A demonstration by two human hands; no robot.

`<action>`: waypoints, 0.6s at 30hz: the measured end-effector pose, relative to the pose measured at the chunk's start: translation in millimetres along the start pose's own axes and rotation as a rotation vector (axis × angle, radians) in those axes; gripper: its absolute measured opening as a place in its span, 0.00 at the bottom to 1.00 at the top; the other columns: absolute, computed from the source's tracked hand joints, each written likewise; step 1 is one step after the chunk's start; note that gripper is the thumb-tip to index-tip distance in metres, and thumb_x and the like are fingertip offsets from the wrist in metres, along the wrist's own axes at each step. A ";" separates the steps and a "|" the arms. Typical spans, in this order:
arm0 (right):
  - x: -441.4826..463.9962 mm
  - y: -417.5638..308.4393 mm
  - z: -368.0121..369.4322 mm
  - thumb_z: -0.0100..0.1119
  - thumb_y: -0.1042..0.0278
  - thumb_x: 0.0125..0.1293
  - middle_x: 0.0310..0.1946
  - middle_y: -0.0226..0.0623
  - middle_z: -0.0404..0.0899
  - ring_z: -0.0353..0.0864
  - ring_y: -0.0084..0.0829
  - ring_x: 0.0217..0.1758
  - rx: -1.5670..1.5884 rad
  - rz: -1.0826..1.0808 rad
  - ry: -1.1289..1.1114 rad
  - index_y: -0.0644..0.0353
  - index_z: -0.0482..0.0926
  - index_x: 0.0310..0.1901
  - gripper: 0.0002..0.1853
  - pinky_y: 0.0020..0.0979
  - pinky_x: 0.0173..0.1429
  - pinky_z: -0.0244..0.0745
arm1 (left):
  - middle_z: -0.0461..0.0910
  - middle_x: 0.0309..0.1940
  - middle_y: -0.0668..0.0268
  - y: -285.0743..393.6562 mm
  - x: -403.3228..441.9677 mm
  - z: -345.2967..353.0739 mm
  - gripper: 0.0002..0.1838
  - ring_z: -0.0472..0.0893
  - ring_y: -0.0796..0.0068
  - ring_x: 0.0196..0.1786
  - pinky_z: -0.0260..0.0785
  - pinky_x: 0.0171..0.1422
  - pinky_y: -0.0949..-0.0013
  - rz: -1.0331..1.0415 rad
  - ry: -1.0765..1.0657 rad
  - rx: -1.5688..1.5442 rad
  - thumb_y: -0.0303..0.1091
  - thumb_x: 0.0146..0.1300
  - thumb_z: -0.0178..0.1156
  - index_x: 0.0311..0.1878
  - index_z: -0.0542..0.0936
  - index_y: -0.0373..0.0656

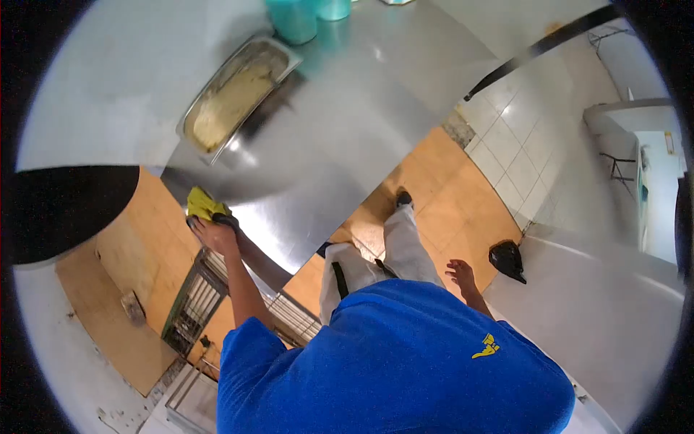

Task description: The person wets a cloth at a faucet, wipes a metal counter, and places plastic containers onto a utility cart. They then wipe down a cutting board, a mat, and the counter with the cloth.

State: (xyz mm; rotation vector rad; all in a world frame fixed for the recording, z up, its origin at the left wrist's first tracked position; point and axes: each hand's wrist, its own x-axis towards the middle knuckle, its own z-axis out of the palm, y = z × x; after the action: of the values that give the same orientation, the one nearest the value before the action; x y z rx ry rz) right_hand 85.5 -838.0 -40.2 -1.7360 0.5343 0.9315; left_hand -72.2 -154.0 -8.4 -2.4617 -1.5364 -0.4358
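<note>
Yellow cloth (202, 204) is near a pan (285, 62) of pale paste (225, 108).

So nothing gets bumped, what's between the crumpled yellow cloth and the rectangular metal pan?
The head view shows only bare, shiny steel tabletop between the yellow cloth and the rectangular metal pan.

I wear a bright blue short-sleeved shirt (405, 369) marked with a small yellow emblem (486, 346), above off-white trousers (406, 242) with dark cords (339, 280) hanging at the front. My shoe (404, 198) is dark; my right fingers (454, 265) are ungloved.
</note>
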 end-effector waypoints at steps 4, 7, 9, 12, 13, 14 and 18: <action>34.8 -76.0 -12.6 0.47 0.52 0.67 0.45 0.31 0.77 0.79 0.27 0.42 0.017 -0.073 -0.047 0.53 0.71 0.50 0.17 0.32 0.45 0.67 | 0.67 0.58 0.50 102.3 -71.1 -5.9 0.23 0.63 0.48 0.63 0.54 0.66 0.57 0.084 0.112 0.096 0.34 0.59 0.45 0.56 0.68 0.33; 82.9 -93.9 -60.5 0.48 0.54 0.67 0.44 0.31 0.78 0.79 0.26 0.42 0.020 -0.108 -0.043 0.54 0.72 0.50 0.16 0.30 0.43 0.68 | 0.75 0.47 0.50 259.4 -123.6 -73.1 0.17 0.74 0.51 0.50 0.65 0.54 0.59 -0.074 -0.120 -0.906 0.27 0.54 0.51 0.49 0.74 0.34; 130.0 -66.6 -112.6 0.49 0.55 0.67 0.42 0.31 0.78 0.79 0.25 0.39 0.127 -0.327 -0.087 0.54 0.72 0.50 0.16 0.26 0.39 0.68 | 0.78 0.37 0.50 338.7 -147.1 -113.5 0.18 0.78 0.53 0.41 0.68 0.48 0.62 0.174 -0.129 -0.919 0.21 0.48 0.54 0.46 0.75 0.35; 135.7 -82.4 -184.2 0.52 0.54 0.65 0.37 0.28 0.78 0.78 0.20 0.32 0.088 -0.214 0.084 0.55 0.73 0.49 0.17 0.20 0.31 0.64 | 0.80 0.33 0.53 411.3 -118.5 -161.8 0.18 0.80 0.62 0.36 0.68 0.47 0.69 0.095 -0.352 -0.954 0.18 0.48 0.51 0.46 0.76 0.35; 137.3 -84.9 -206.3 0.52 0.53 0.65 0.37 0.28 0.78 0.78 0.20 0.32 0.093 -0.206 0.132 0.54 0.73 0.49 0.17 0.19 0.29 0.64 | 0.80 0.37 0.57 410.6 -110.6 -123.2 0.15 0.78 0.70 0.39 0.69 0.49 0.68 -0.192 -0.158 -1.370 0.20 0.54 0.52 0.47 0.75 0.34; 140.1 -79.8 -234.4 0.52 0.52 0.64 0.37 0.28 0.78 0.78 0.19 0.31 0.098 -0.200 0.178 0.54 0.73 0.48 0.17 0.18 0.27 0.63 | 0.78 0.41 0.61 410.2 -85.1 -138.9 0.13 0.76 0.73 0.40 0.70 0.48 0.68 -0.135 -0.020 -1.283 0.22 0.58 0.52 0.46 0.75 0.33; 156.1 -45.3 -311.2 0.51 0.52 0.65 0.36 0.27 0.78 0.78 0.20 0.30 0.198 -0.142 0.340 0.53 0.73 0.48 0.17 0.18 0.24 0.61 | 0.75 0.40 0.47 339.1 -12.3 -97.1 0.20 0.78 0.49 0.40 0.71 0.43 0.55 -0.121 -0.030 -0.505 0.36 0.58 0.54 0.50 0.69 0.31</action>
State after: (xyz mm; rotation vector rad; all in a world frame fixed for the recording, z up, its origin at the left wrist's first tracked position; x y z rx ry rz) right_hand 314.9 -1098.9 -91.3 -1.7335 0.6886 0.4674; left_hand 214.3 -343.9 71.8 -2.7457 -1.7701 -0.9114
